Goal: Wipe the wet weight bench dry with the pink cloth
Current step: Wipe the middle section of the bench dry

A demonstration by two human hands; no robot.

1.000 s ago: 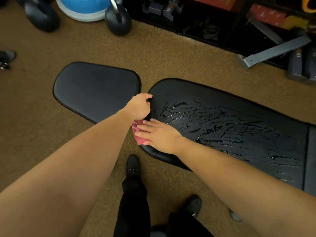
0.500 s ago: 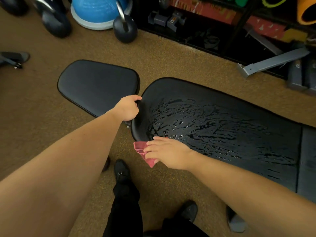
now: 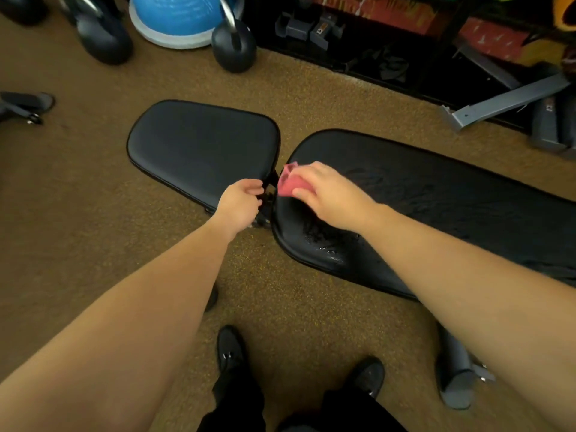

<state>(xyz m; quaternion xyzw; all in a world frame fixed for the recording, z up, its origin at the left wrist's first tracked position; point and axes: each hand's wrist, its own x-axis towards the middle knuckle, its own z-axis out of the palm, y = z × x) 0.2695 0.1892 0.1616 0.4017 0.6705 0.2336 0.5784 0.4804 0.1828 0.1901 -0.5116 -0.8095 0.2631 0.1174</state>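
Note:
The black weight bench has two pads: a dry seat pad [image 3: 199, 151] on the left and a long back pad [image 3: 452, 207] on the right, with water streaks and drops still on it near its front left end. My right hand [image 3: 330, 194] presses the pink cloth [image 3: 288, 182] flat on the back pad's left end, fingers over the cloth. In the gap between the two pads, my left hand [image 3: 241, 201] grips the black bench frame, fingers curled round it.
Brown carpet lies all around. Kettlebells [image 3: 233, 45] and a blue balance trainer [image 3: 184, 17] stand at the back left. A dark rack with dumbbells [image 3: 314, 29] and a grey metal bar [image 3: 505, 101] runs along the back right. My shoes [image 3: 229, 350] and a grey bench foot [image 3: 458, 375] are below.
My right hand has swept the pink cloth from the pad's near left edge up and away to its far left end. The left hand has kept its grip at the gap between the pads.

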